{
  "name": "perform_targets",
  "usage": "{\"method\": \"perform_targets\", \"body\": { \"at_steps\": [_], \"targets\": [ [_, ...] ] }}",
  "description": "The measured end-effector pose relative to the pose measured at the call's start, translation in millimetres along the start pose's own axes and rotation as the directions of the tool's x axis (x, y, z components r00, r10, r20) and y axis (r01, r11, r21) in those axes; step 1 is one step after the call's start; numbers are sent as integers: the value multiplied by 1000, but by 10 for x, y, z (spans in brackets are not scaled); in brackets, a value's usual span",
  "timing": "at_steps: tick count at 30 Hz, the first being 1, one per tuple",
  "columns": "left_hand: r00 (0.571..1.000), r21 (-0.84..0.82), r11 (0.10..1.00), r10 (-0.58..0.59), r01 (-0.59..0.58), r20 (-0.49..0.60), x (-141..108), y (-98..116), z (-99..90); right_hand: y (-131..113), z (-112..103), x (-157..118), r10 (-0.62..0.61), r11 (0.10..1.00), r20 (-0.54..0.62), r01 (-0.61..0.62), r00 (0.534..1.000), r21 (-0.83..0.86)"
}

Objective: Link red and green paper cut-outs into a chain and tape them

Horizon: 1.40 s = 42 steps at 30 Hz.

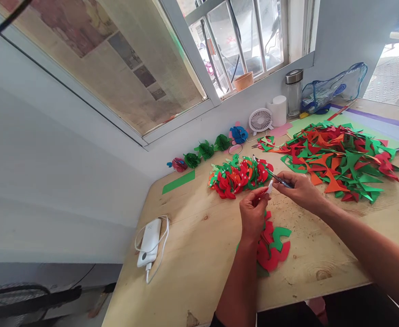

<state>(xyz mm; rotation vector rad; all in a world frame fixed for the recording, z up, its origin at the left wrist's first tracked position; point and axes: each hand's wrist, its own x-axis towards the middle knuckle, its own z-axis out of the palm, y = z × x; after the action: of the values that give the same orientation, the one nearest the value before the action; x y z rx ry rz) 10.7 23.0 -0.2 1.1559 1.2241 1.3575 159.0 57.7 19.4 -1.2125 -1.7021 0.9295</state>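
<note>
1 white strip (269, 186) tilts upward between the 2 hands, pinched with red paper (263, 191) in the left hand (253, 214); the right hand (303, 190), just beside its top, grips 1 slim metal tool (284, 182).

The widest open stretch of the tabletop (199, 254) lies between the power bank (150, 240) with its looped cable (165, 236) and the left forearm (238, 281); only the flat green strip (178, 181) lies at its back. A hand could pass low here. Beyond, the paper ornaments (205, 150), fan (260, 121), white cylinder (279, 111) and glass bottle (294, 95) line the wall. The red-green bundle (235, 178) stands just behind the left hand (253, 211), and the broad scrap pile (342, 161) blocks the far right. Between the forearms, bare wood opens beside the loose cutouts (271, 250), but the right forearm (363, 236) crosses above its right side.
</note>
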Motion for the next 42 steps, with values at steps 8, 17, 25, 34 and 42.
{"method": "perform_targets", "body": {
  "at_steps": [8,17,25,34,42],
  "targets": [
    [1000,-7,1000,19,-19,9,11,-46,2,28,8,7,29,996,-14,-30,999,-84],
    [1000,4,1000,18,-18,-24,34,-60,-9,43,-3,8,-20,976,-109,-5,994,-217],
    [996,-63,998,16,-21,-88,37,-28,-14,77,-3,15,-34,971,89,54,995,-233],
    [995,-78,996,25,-33,-97,33,-25,-13,82,5,12,-31,969,112,57,993,-240],
    [996,-58,997,38,-43,-85,33,-19,-20,94,1,17,-34,973,142,65,989,-221]
  ]
}}
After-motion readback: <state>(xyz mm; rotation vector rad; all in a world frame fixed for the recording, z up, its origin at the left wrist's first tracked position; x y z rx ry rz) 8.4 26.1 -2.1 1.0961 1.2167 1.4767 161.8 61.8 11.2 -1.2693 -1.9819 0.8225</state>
